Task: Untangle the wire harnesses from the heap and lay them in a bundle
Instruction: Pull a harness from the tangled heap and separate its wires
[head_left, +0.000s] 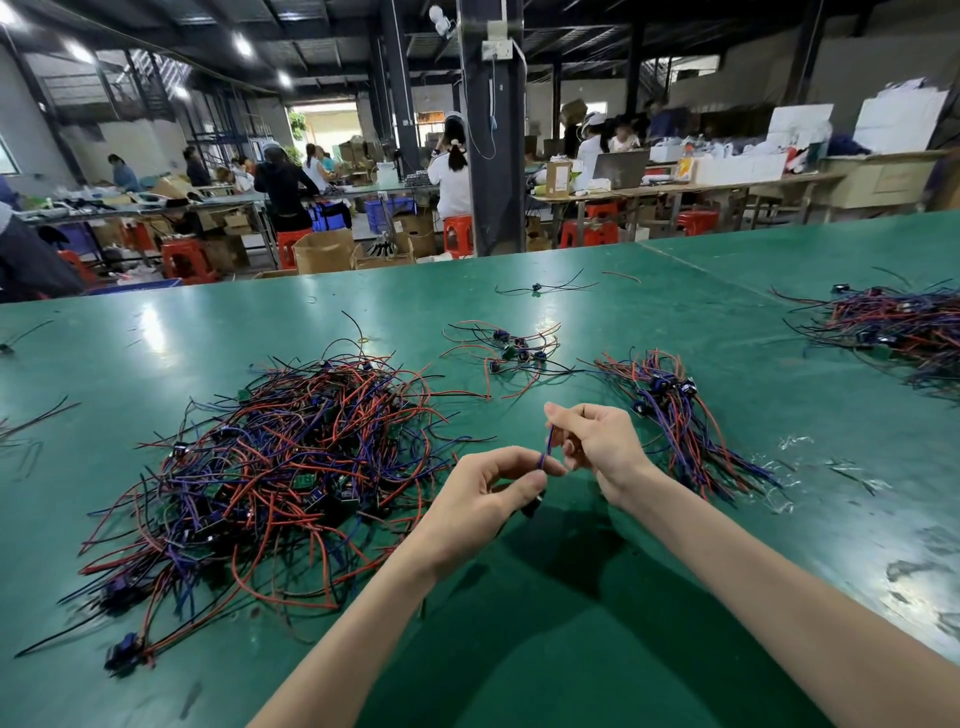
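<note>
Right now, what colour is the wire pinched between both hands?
Purple-blue wire; clearest in head view.

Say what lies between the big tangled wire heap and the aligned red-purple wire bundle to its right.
Head view: the left hand and right hand, pinching one thin purple wire between them, above bare green tabletop.

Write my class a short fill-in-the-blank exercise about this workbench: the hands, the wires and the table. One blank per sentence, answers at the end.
1. The left hand and right hand pinch one thin ____ between them.
2. The big tangled heap lies to the ____ of the hands.
3. The tidy bundle lies on the hands' ____ side.
4. The table is ____ in colour.

Answers: wire; left; right; green.
</note>
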